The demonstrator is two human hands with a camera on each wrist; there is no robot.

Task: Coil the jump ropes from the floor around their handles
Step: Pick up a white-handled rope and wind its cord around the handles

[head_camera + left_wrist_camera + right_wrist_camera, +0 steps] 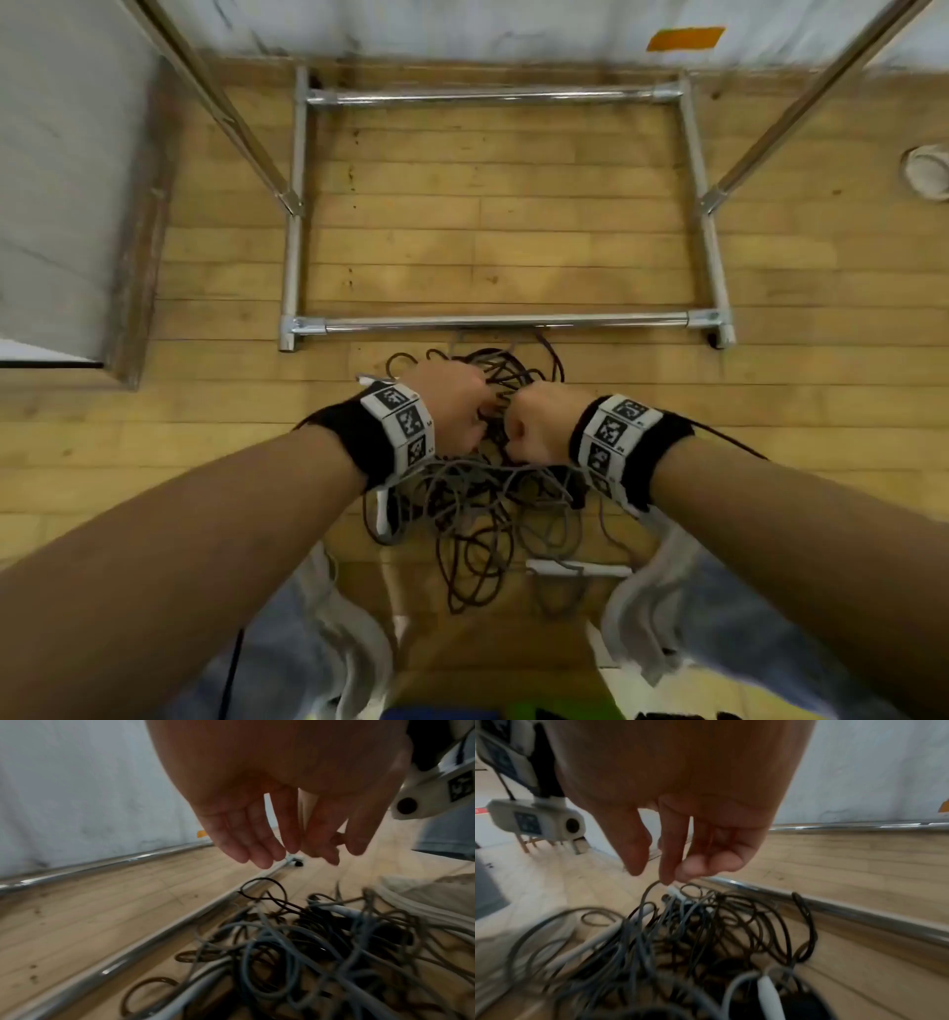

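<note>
Jump ropes (477, 509): I log a tangled heap of grey and dark cords lying on the wooden floor (513, 246), just on my side of the near bar of a chrome rack base (503, 322). White handles show in the pile; one handle (580, 569) lies at its near right edge, another white piece at its left edge.

Left hand (452, 411): above the far part of the heap, fingers (259, 843) hanging down, loose and nearly straight, holding nothing that I can see in the left wrist view.

Right hand (539, 426): close beside the left, fingers bent toward the palm; in the right wrist view the fingertips (670, 870) meet a raised loop of grey cord (649, 892). I cannot tell whether it is pinched or only touched.

Surroundings: marker bands on both wrists; white wall (462, 25) at the floor's far edge; pale shoes either side of the pile.
</note>
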